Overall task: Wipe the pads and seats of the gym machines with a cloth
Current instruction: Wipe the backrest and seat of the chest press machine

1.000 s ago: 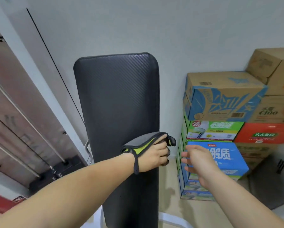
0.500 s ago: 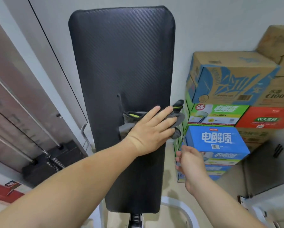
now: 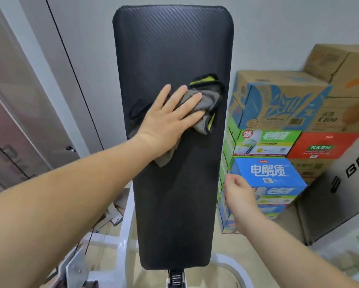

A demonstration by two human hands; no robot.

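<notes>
L hand (image 3: pixel 170 119) flat, fingers spread, pressing grey/green cloth (image 3: pixel 205 104) onto black back pad (image 3: pixel 174 194), upper right part. R hand (image 3: pixel 241 196) loosely curled, holding nothing, just beside pad's right edge, w/ stacked boxes (image 3: pixel 278 113) behind.

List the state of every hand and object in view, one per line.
Left hand: flat, fingers spread, pressing the cloth.
Cloth: crumpled, pinned against the pad.
Pad: upright, cloth on its middle.
Right hand: empty, loosely curled beside the pad's right edge.
Cardboard boxes: stacked, closed.
</notes>
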